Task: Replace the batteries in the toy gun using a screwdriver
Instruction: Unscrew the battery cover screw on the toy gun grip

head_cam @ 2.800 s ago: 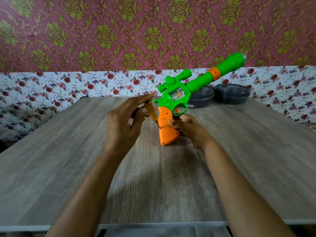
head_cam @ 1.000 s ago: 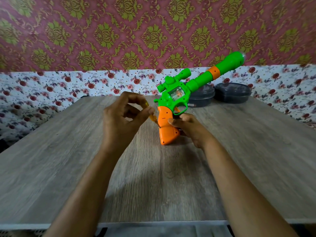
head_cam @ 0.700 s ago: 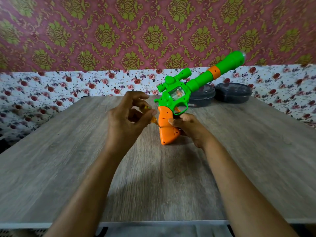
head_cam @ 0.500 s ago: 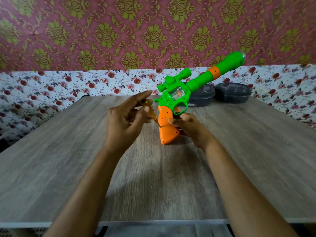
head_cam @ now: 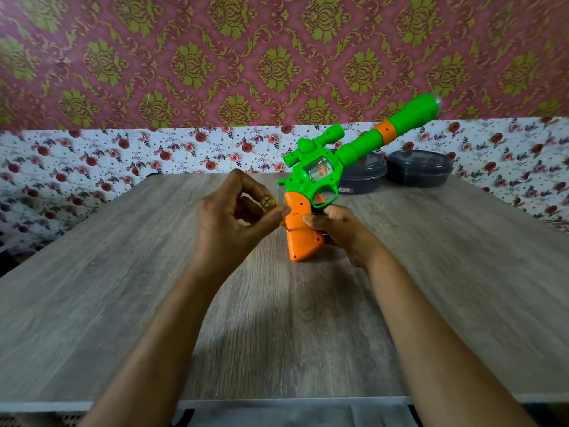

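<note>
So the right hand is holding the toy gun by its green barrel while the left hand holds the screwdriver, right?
Not quite. The head view shows the right hand holding the toy gun by its orange grip, not its green barrel. The left hand does hold the screwdriver, pinched at the grip's side.

Seen from my remote station through the head camera: a bench point(head_cam: 123, 303) of grey-brown wood grain fills the lower view, its pale front edge running across the bottom. Two dark lidded tubs sit side by side at the far right of the surface. The left tub point(head_cam: 366, 178) is partly hidden behind the toy gun point(head_cam: 317, 177); the right tub point(head_cam: 418, 169) stands in plain sight. The toy gun's orange grip stands butt-down near the middle of the bench, barrel tilted up and to the right. Soft shadows lie across the centre boards.
</note>
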A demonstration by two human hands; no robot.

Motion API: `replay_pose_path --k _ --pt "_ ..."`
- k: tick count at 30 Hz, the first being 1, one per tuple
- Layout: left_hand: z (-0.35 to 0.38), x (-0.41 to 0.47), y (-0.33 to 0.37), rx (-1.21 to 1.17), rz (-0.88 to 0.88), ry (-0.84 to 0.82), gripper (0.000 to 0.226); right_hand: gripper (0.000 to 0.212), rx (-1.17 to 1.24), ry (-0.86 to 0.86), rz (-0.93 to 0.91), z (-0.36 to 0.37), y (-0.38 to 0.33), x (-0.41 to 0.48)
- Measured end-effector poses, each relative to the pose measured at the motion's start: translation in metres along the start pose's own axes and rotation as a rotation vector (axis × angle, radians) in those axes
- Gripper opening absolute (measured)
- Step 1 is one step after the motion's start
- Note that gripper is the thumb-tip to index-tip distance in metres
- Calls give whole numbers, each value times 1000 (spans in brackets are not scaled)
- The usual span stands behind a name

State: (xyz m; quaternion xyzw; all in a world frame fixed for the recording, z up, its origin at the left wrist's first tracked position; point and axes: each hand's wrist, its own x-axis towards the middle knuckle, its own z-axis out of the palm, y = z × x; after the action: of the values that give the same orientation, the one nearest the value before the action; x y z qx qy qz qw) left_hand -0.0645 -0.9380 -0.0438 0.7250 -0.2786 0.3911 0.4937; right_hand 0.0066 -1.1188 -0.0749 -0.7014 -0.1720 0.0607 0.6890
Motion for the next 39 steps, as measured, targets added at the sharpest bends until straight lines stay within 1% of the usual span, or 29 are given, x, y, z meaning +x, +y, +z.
replay_pose_path --k 2,5,9,11,16,19,22,28,30,33,35,39 --pt "0 0 1 4 -11 7 29 30 2 5 -1 0 0 0" --pt "-1 2 1 21 -2 9 23 23 -22 13 -3 -1 2 1" --pt "-1 1 0 51 8 6 16 23 -36 40 -3 0 2 1" --pt "-1 0 0 49 11 -6 18 23 -44 42 1 0 1 0" --pt "-2 0 0 63 47 -34 32 22 -63 47 10 -1 0 0" --pt "-1 1 -1 67 39 -4 31 23 -46 52 2 0 0 0" --pt "-2 1 -1 72 33 26 21 23 -8 29 -17 0 -1 -2" --pt "-1 0 1 57 33 21 30 23 -13 12 -14 1 0 -2" --pt "0 0 0 62 21 42 32 23 -20 12 -20 1 0 -2" --pt "-1 2 -2 108 35 95 24 25 -17 16 -22 0 0 -3" --pt "-1 3 -3 142 49 103 18 25 -33 18 -17 -1 1 -3" --pt "-2 4 -5 159 47 97 13 24 -29 17 -19 0 1 -2"
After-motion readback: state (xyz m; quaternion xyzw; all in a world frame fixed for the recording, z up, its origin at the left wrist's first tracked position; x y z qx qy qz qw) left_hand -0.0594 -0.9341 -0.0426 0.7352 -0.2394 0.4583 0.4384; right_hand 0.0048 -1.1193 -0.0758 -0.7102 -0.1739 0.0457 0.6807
